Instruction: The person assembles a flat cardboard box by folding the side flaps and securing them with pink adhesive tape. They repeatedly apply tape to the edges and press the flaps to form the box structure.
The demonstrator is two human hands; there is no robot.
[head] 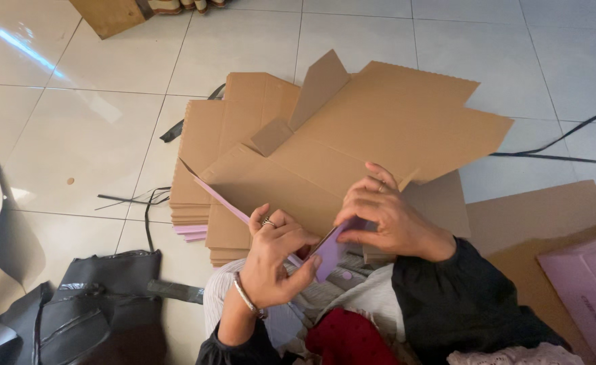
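A flat brown cardboard box blank [379, 128] with a purple inner face is tilted up in front of me. My left hand [277, 253], with a ring and a bracelet, pinches its near edge. My right hand [379, 213] presses a purple flap [331, 250] of the same blank, fingers bent over the fold. Both hands grip the blank close together above my lap. Under it lies a stack of similar flat cardboard blanks [203, 176] on the tiled floor.
A black plastic bag [81, 304] lies at the lower left. Black strapping bands [555, 145] trail across the white tiles. A purple sheet [588, 284] and brown cardboard [534, 216] sit at the right. A wooden piece [108, 15] stands at the top.
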